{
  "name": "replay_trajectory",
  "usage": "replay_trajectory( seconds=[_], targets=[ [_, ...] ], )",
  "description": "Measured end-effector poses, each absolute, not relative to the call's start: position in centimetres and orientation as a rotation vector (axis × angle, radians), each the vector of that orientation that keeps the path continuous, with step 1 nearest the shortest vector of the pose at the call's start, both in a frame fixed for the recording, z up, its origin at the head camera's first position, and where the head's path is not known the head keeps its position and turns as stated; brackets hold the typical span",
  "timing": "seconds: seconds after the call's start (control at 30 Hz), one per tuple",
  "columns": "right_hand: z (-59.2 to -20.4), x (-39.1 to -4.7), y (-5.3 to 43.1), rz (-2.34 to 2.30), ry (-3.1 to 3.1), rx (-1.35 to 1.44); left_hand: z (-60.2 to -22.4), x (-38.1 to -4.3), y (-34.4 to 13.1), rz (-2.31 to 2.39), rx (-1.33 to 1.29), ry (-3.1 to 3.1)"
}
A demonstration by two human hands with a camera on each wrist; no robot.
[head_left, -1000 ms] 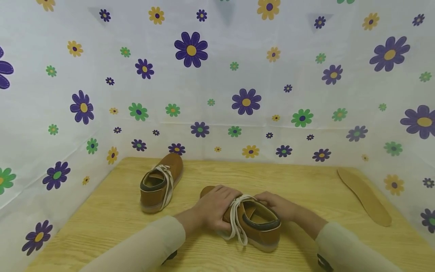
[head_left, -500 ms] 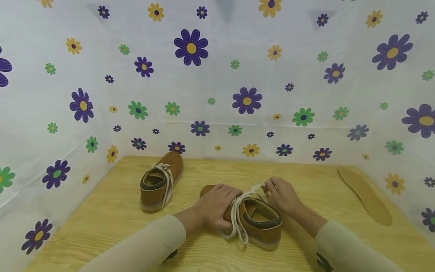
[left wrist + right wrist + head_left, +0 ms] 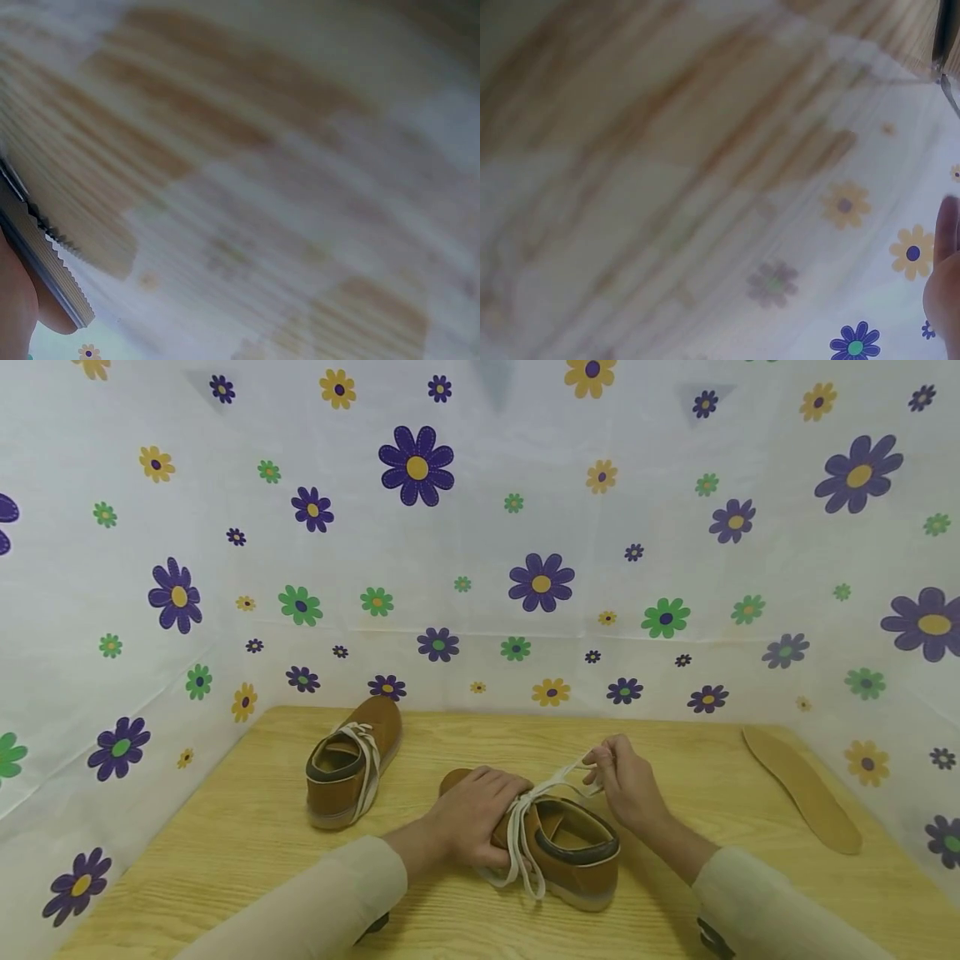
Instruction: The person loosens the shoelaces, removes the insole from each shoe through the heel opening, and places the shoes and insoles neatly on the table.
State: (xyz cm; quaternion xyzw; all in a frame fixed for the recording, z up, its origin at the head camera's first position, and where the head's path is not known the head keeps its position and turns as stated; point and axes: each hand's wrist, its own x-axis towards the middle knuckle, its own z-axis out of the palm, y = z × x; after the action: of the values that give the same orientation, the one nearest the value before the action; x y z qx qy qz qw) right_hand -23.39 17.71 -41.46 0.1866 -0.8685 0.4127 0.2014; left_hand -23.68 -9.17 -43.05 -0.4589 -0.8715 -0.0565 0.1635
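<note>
A brown shoe [image 3: 577, 868] with a dark collar and cream laces stands on the table, its toe pointing to the far left. My left hand [image 3: 476, 817] grips its front part from above, thumb on the near side. The right hand [image 3: 628, 781] pinches one end of the cream shoelace [image 3: 564, 772], drawn taut up and to the right of the tongue. Other lace loops hang down the shoe's near side. In the left wrist view the ridged sole edge [image 3: 56, 274] shows beside part of the left hand [image 3: 15, 300]. Only part of the right hand [image 3: 945, 292] enters the right wrist view.
A second brown shoe [image 3: 352, 764] with loose cream laces stands at the back left of the wooden table [image 3: 247, 860]. At the right lies a flat tan insole [image 3: 802, 789]. A white flowered cloth [image 3: 480, 543] walls in the back and sides.
My right hand has left the shoe's far side, caught a lace end and drawn it up and to the right. The left hand has stayed on the shoe.
</note>
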Motion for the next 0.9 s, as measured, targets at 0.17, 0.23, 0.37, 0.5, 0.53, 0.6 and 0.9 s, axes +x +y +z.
replay_trajectory(
  seconds=[0.17, 0.23, 0.37, 0.5, 0.53, 0.6, 0.9],
  targets=[
    [-41.2, -23.3, 17.5, 1.371, -2.402, 0.504, -43.0, -23.6, -9.3, -0.175, -1.305, -2.469],
    [-41.0, -23.2, 17.5, 1.437, -2.383, 0.454, -43.1, -23.6, -9.3, -0.176, -1.302, -2.473],
    [-40.7, -23.1, 17.6, 1.501, -2.387, 0.364, -43.2, -23.7, -9.3, -0.154, -1.298, -2.495],
    [-40.7, -23.2, 18.2, 1.437, -2.438, 0.341, -43.3, -23.8, -9.2, -0.15, -1.308, -2.499],
    [-40.7, -23.2, 18.5, 1.409, -2.442, 0.346, -43.4, -23.8, -9.2, -0.149, -1.309, -2.5],
    [-40.7, -23.4, 18.9, 1.343, -2.448, 0.349, -43.4, -23.9, -9.2, -0.149, -1.309, -2.499],
    [-38.5, -23.8, 18.8, 1.758, -2.328, 0.37, -43.2, -23.9, -9.2, -0.149, -1.305, -2.526]
  ],
)
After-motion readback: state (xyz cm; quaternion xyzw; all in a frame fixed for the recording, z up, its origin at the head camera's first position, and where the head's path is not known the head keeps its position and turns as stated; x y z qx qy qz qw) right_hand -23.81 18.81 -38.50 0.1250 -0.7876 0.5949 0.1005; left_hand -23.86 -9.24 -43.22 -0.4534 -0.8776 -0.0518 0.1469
